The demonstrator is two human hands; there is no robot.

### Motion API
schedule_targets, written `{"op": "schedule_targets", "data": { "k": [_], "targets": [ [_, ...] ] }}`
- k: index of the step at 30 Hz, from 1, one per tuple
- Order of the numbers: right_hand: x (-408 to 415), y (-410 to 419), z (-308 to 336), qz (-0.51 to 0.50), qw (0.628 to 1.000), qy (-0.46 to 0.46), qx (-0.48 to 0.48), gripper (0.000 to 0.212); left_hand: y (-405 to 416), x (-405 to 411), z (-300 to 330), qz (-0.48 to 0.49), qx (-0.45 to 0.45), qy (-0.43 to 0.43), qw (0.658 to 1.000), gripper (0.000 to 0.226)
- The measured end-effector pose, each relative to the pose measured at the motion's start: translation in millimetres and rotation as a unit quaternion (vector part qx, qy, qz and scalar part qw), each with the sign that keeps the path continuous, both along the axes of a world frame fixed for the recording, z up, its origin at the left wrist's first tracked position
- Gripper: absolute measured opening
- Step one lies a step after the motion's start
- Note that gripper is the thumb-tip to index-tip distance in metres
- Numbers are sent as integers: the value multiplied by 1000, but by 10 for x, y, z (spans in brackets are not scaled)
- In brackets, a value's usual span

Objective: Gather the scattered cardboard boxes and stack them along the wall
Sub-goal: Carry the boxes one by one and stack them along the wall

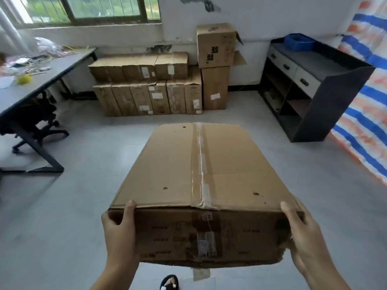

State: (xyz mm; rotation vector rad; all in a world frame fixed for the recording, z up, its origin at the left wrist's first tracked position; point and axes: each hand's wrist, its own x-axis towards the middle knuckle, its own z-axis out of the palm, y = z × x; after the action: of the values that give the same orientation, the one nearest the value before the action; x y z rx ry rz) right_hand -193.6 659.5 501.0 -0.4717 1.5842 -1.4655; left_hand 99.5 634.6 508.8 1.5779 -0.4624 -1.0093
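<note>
My left hand [119, 233] grips the near left corner of a large taped cardboard box [201, 170], thumb hooked over the top edge and the other fingers out of sight round the side; my right hand [301, 233] holds the near right corner the same way, thumb on top, where the cardboard is torn and ragged. The box hangs between them, clear of the grey floor [73, 206], its long side pointing away from me toward the far wall [272, 17]. Over there much of the job looks done: a row of upright boxes [150, 97] stands against the wall with a second layer of boxes [140, 66] laid flat on it, and just to the right a taller stack of two boxes [215, 65] rises beside them. I judge that this box is still to be carried across and set down, perhaps on that stack or beside it. I see no other loose boxes from here, but the room behind me is hidden.
</note>
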Motion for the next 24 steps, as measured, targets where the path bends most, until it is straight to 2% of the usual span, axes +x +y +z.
{"op": "schedule_targets", "data": {
  "k": [13,17,24],
  "targets": [
    [2112,-1869,31,94,995,6,-21,40,-1353,2131,-3,106,-25,12,994,32],
    [2454,-2392,98,104,994,14,-29,41,-1888,2473,23,111,-46,17,993,31],
    [2606,-3527,125,91,994,42,-41,31,-3048,2625,-79,106,-52,38,992,30]
  ]
}}
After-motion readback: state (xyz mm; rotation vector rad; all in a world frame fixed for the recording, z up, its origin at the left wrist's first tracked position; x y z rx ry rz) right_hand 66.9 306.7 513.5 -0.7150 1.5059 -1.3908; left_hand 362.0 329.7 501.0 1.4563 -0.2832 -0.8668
